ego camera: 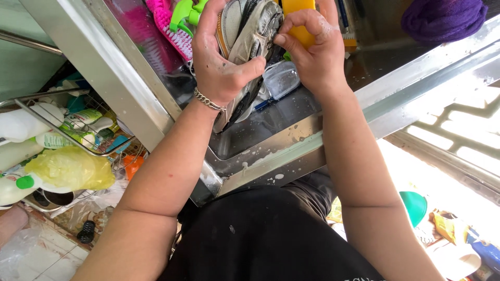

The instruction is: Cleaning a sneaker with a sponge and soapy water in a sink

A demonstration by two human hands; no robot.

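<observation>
My left hand (221, 67) grips a dirty white and grey sneaker (255, 39), sole up, over a steel sink (271, 151). A metal bracelet sits on that wrist. My right hand (312, 52) is closed on a yellow brush (298, 8) and presses it against the shoe's sole. Both hands are wet and speckled with dirt. Soapy water spots the sink's front rim.
A pink brush (169, 26) and a green spray nozzle (185, 10) lie in the sink beside a clear plastic lid (281, 78). A purple cloth (442, 18) rests at the far right. A wire rack (62, 135) with bottles and a yellow bag stands on the left.
</observation>
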